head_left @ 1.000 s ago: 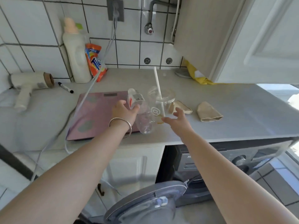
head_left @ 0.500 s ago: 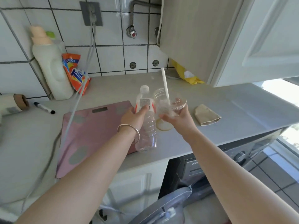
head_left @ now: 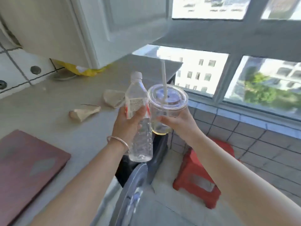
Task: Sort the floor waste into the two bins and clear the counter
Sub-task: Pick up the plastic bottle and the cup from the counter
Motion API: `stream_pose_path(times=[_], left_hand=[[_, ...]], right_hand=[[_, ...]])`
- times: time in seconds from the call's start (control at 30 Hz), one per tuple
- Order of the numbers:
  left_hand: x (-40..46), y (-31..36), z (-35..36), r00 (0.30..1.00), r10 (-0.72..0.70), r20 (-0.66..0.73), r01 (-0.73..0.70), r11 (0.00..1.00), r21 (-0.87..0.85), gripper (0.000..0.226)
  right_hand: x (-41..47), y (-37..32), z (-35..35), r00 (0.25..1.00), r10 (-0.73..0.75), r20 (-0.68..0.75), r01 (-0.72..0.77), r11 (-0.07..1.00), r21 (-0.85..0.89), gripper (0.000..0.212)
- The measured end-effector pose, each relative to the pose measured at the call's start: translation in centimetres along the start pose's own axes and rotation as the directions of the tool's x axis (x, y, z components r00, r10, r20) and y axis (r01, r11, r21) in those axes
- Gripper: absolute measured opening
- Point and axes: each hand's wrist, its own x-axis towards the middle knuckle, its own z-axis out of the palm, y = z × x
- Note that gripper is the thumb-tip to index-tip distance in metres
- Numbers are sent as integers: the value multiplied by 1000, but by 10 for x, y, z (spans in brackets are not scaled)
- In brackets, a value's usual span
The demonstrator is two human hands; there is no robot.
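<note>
Since the earlier frame both hands have lifted their loads clear of the counter (head_left: 53, 101) and the view has swung right toward the window (head_left: 203, 74); the left hand (head_left: 128, 123) is wrapped around the middle of a clear plastic bottle (head_left: 140, 126), fingers over its label, cap pointing up and away; the right hand (head_left: 179, 121) is curled around a clear lidded cup (head_left: 166, 108) whose white straw (head_left: 164, 79) stands up through the lid, with a little amber liquid at the bottom; bottle and cup sit just beside each other in the air, above the counter's edge; two crumpled brown paper pieces (head_left: 84, 112) remain on the counter, near a pink scale (head_left: 24, 168) at the left; a red stool (head_left: 202, 175) stands on the floor below the window; the step in hand looks like clearing the counter, carrying the plastics off to a bin; no bin shows here, so the next move calls for turning to find it, keeping the cup upright so the dregs do not spill, then coming back for the paper
</note>
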Motion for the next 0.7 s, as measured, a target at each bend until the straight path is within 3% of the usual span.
stream_pose_path(times=[0.13, 0.23, 0.37, 0.53, 0.7], left_hand=[[-17, -15, 105, 982, -26, 189, 8, 995, 95, 57], [-43, -21, 191, 949, -27, 315, -10, 993, 115, 66], [-91, -38, 312, 861, -100, 499, 48, 992, 115, 75], [-166, -61, 446, 749, -166, 642, 78, 983, 164, 85], [-231, -86, 551, 634, -224, 740, 59, 968, 243, 74]], right_hand=[[-55, 20, -92, 965, 68, -254, -91, 993, -81, 98], [-104, 29, -168, 904, 111, -412, -164, 982, -97, 101], [-182, 49, -269, 783, 211, -586, -281, 959, -30, 95], [-280, 65, -373, 624, 262, -736, -308, 948, 77, 84], [-361, 94, -447, 438, 328, -837, -311, 929, 202, 108]])
